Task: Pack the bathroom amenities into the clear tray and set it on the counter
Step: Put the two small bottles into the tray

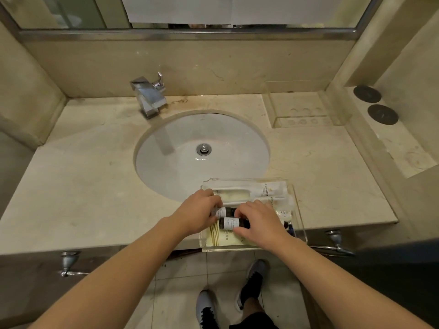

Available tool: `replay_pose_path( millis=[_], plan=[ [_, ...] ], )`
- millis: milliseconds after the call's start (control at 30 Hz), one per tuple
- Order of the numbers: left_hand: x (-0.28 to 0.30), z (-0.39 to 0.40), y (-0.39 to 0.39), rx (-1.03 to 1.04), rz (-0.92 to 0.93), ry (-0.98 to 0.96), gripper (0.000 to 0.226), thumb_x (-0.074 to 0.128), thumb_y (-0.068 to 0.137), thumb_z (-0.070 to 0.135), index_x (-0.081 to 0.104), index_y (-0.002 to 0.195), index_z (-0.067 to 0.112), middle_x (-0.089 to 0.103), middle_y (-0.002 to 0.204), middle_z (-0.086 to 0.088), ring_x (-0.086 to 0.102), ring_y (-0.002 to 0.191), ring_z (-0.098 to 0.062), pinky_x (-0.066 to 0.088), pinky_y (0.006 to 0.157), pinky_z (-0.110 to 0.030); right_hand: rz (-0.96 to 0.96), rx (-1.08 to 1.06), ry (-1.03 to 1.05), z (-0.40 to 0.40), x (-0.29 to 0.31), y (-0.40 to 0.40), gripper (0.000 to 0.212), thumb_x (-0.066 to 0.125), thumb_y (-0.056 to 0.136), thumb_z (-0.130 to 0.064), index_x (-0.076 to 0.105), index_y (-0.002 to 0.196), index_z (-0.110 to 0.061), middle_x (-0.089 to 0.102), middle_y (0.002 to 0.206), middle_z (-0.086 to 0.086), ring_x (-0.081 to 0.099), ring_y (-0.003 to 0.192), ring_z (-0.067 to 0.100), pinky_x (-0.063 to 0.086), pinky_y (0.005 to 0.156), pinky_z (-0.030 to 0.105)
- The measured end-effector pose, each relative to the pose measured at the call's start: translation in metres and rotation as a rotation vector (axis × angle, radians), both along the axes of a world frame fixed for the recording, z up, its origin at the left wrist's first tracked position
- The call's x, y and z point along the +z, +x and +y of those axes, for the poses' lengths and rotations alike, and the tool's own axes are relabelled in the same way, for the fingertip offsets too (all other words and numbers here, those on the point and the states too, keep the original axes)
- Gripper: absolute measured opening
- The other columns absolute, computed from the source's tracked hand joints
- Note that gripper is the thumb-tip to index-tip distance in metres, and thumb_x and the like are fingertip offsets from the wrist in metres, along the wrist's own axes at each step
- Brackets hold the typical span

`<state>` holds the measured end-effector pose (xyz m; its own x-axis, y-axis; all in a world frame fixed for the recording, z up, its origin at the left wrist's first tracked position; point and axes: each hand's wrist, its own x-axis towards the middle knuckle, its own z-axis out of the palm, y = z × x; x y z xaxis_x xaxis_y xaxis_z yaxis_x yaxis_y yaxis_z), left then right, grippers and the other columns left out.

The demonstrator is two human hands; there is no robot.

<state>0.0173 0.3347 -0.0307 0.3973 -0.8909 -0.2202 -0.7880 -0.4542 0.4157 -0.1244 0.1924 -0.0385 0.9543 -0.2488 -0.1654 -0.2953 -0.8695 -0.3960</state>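
- Head view looks down on a beige marble table with an oval white sink set in it and a square chrome tap behind the sink.
- At the near edge, a clear rectangular acrylic tray rests on the table, its near end overhanging the front edge and its far end reaching over the sink rim.
- Inside the tray lie white sachet packs with printed labels along the far side, a cream card with gold stripes on the bottom, and two small dark bottles with white labels side by side.
- Left hand has its fingers curled closed on the farther dark bottle; right hand has its grip closed, thumb and fingers, round the nearer dark bottle. Both bottles lie flat, touching or nearly so.
- Judging by their build, the bottles are light and rigid, smooth and round, so they will likely roll unless wedged against each other or a wall. Pinching across the body at the label looks surest.
- The sachets look soft and nearly weightless; they can be nudged flat.
- The tray looks stiff, slick and brittle at the corners. Loaded, it seems still light, but its contents may slide if tilted. I would take it by the two long walls, one hand each, keeping it level.
- A second clear holder stands well apart at the far right of the table.
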Motion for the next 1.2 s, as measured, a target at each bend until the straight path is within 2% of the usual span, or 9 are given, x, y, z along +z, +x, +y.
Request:
replay_pose_path(
  millis=[133,233,400,567,700,833,967,1067,1200],
  plan=[
    [0.000,0.000,0.000,-0.001,-0.002,0.000,0.028,0.063,0.085,0.021,0.061,0.113,0.018,0.057,0.109,-0.003,0.052,0.102,-0.022,0.046,0.088,-0.034,-0.004,0.037,-0.023,0.002,-0.001,0.003,0.028,0.060,0.083,-0.046,0.058,0.103,-0.027,0.058,0.099,-0.010,0.045,0.096,0.014,0.029,0.083,0.031],
    [0.000,0.002,0.000,-0.004,-0.022,-0.014,0.028,0.062,0.086,0.022,0.061,0.114,0.019,0.057,0.110,-0.002,0.052,0.103,-0.022,0.045,0.087,-0.031,-0.021,0.073,-0.032,-0.006,0.005,-0.001,0.027,0.060,0.085,-0.046,0.058,0.103,-0.026,0.061,0.100,-0.008,0.046,0.094,0.014,0.032,0.084,0.030],
    [0.001,0.004,0.000,-0.029,-0.109,-0.023,0.029,0.059,0.083,0.020,0.060,0.112,0.020,0.059,0.111,0.000,0.050,0.102,-0.021,0.040,0.082,-0.028,-0.106,-0.097,-0.044,-0.039,0.019,-0.011,0.025,0.062,0.087,-0.042,0.061,0.103,-0.023,0.061,0.096,-0.008,0.047,0.089,0.014,0.039,0.083,0.032],
    [0.003,0.001,0.000,-0.027,-0.120,-0.010,0.030,0.060,0.082,0.022,0.061,0.112,0.022,0.060,0.111,0.002,0.047,0.105,-0.020,0.039,0.085,-0.029,0.001,-0.072,-0.082,-0.056,0.017,-0.012,0.027,0.060,0.087,-0.045,0.061,0.104,-0.024,0.059,0.096,-0.010,0.047,0.090,0.014,0.037,0.082,0.032],
    [0.005,0.000,0.001,-0.018,-0.102,-0.001,0.030,0.061,0.084,0.023,0.061,0.114,0.023,0.060,0.111,0.003,0.047,0.104,-0.018,0.041,0.087,-0.029,0.068,0.004,-0.057,-0.049,0.008,-0.011,0.029,0.060,0.088,-0.043,0.061,0.112,-0.027,0.060,0.107,-0.006,0.047,0.100,0.016,0.037,0.088,0.032],
    [0.005,-0.002,0.000,-0.015,-0.088,0.002,0.030,0.061,0.085,0.023,0.061,0.115,0.023,0.060,0.110,0.003,0.047,0.104,-0.018,0.042,0.088,-0.028,0.045,-0.026,-0.009,-0.046,0.003,-0.012,0.033,0.063,0.086,-0.041,0.063,0.117,-0.029,0.051,0.104,-0.006,0.045,0.098,0.015,0.035,0.083,0.027],
    [0.004,-0.002,-0.001,-0.002,-0.071,-0.002,0.029,0.061,0.084,0.023,0.061,0.113,0.022,0.059,0.108,0.001,0.047,0.103,-0.019,0.042,0.087,-0.028,0.056,-0.050,0.034,-0.043,0.003,-0.014,0.034,0.065,0.085,-0.038,0.061,0.117,-0.026,0.051,0.106,-0.004,0.050,0.097,0.016,0.041,0.082,0.027],
    [0.003,-0.001,-0.002,0.006,-0.067,0.005,0.030,0.063,0.082,0.027,0.061,0.112,0.023,0.057,0.105,0.002,0.046,0.101,-0.018,0.040,0.084,-0.028,0.041,-0.077,0.043,-0.042,0.003,-0.020,0.039,0.069,0.081,-0.039,0.057,0.115,-0.024,0.051,0.110,-0.005,0.054,0.096,0.016,0.044,0.079,0.027],
    [0.003,-0.005,-0.005,0.009,-0.075,0.016,0.037,0.065,0.080,0.036,0.059,0.114,0.024,0.056,0.109,0.002,0.045,0.105,-0.019,0.037,0.086,-0.029,0.016,-0.124,-0.050,-0.050,0.005,-0.032,0.052,0.068,0.079,-0.046,0.053,0.123,-0.021,0.052,0.117,-0.004,0.053,0.104,0.016,0.046,0.088,0.029]
  ],
)
